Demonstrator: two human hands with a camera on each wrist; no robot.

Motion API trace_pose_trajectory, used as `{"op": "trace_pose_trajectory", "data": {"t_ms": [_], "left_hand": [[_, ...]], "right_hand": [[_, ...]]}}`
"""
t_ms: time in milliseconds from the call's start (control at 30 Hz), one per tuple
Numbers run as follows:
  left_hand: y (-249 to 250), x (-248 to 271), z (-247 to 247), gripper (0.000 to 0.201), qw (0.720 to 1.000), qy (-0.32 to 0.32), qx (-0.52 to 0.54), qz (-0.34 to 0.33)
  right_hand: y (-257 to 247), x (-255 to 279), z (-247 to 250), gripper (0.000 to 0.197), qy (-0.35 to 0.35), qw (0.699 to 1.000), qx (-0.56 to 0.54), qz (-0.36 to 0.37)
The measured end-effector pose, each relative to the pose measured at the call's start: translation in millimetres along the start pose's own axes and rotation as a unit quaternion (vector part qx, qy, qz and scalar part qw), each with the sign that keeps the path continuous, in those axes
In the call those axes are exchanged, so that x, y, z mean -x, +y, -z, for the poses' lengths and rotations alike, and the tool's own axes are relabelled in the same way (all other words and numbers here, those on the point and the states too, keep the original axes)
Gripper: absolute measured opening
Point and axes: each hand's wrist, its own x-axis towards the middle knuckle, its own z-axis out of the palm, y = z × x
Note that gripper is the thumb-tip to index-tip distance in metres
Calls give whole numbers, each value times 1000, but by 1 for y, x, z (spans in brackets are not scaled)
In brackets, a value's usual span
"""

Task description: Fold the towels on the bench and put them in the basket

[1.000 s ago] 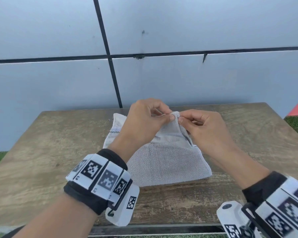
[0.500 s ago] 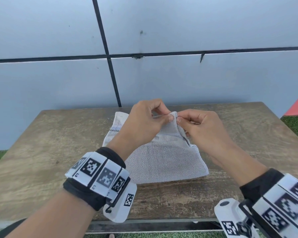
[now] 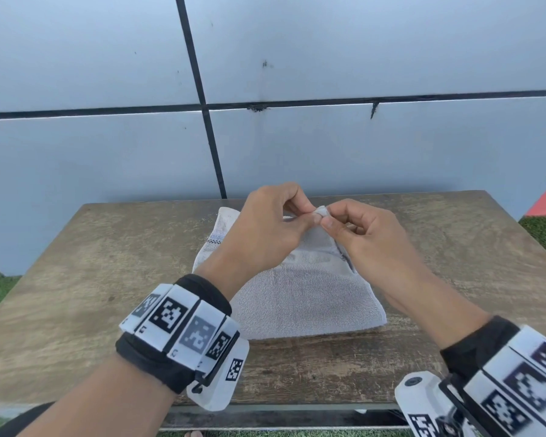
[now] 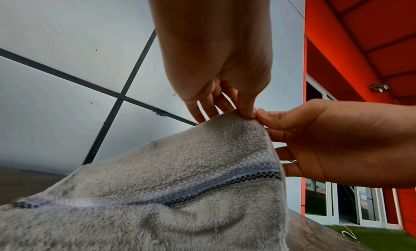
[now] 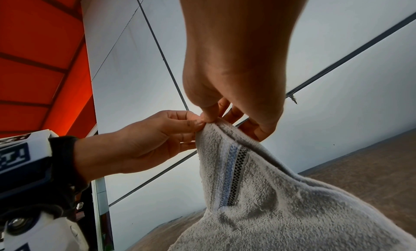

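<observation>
On the wooden bench [image 3: 108,294] before a grey panelled wall [image 3: 360,42] lies a grey towel [image 3: 303,298], its far edge lifted. Left hand [image 3: 265,228] and right hand [image 3: 366,238] both pinch that raised corner between thumb and fingertips, thumbs nearly touching.

Each forearm is bare down to a black wristband [image 3: 174,357] wrapped by a ring of white blocks [image 3: 183,323] printed with black square-pattern markers. Below each wrist hangs a white camera housing [image 3: 221,383] bearing another marker, and the right one [image 3: 423,402] shows a round dark screw.
</observation>
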Motion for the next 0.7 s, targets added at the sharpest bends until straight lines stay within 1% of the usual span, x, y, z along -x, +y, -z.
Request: {"op": "trace_pose_trajectory", "data": {"t_ms": [100, 300, 400, 500, 700], "left_hand": [[1, 1, 5, 11, 1000, -14, 6, 10], [-2, 4, 2, 11, 1000, -2, 0, 12], [-1, 4, 4, 11, 1000, -13, 1, 16], [0, 4, 7, 11, 999, -23, -9, 23], [0, 6, 6, 10, 1000, 16, -11, 1]], "right_hand": [[3, -1, -1, 11, 10, 1000, -13, 0], [5, 0, -3, 8, 9, 999, -44, -7], [5, 0, -3, 9, 24, 998, -59, -12], [6, 1, -4, 11, 22, 998, -57, -18], [3, 1, -4, 12, 6, 999, -42, -27]]}}
